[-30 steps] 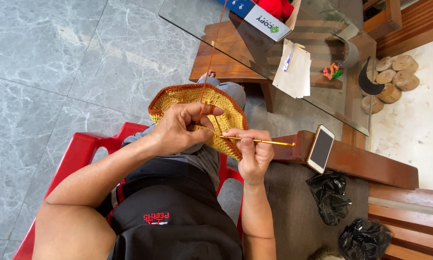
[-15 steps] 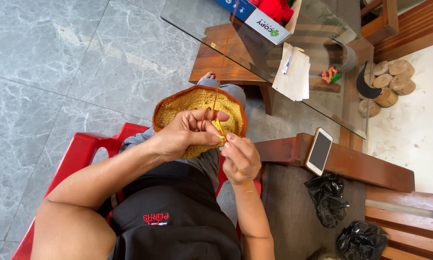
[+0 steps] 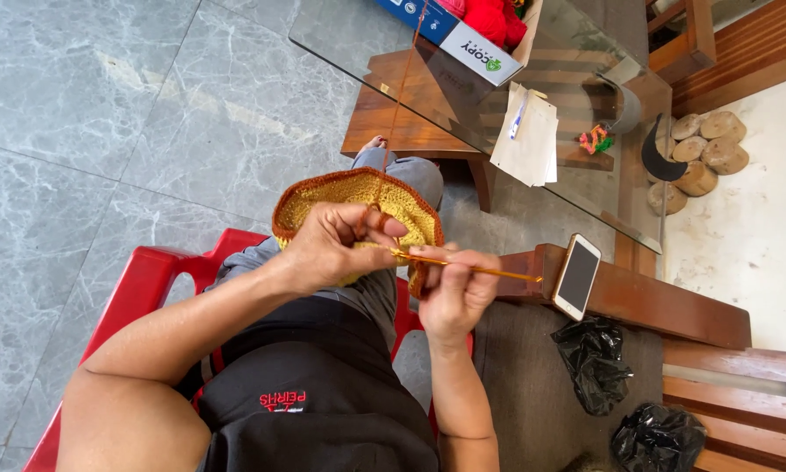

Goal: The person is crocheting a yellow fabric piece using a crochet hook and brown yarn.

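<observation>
Centre of the frame, and the crochet hook (image 3: 467, 268) is out again: half a second ago it was buried between the two hands, barely showing, and now its slim golden shaft runs clear to the right, tip end tucked at the edge of the work and tail end reaching towards the phone (image 3: 577, 276). A second back it lay out in much the same way, so this looks like one full in-and-out of the hook, most likely one stitch drawn through.

The right hand (image 3: 452, 293) is closed around the hook, fingers curled over the shaft just right of centre. The left hand (image 3: 333, 247) is pinched shut on the rim of the crocheted piece (image 3: 358, 197), a yellow bowl-shaped piece with an orange-brown border, which sits on the person's knee just above the hands. That hand has hardly moved across the three moments. A thin strand of yarn (image 3: 401, 96) climbs from the work up to the upper middle of the frame.

Around it: a red plastic chair (image 3: 148, 280) at lower left, a glass-topped table (image 3: 358, 44) across the top with a box (image 3: 463, 35) of red yarn and some papers (image 3: 528, 135), the phone leaning on a wooden armrest (image 3: 655, 306) at right, and two black bags (image 3: 598, 363) at lower right.
</observation>
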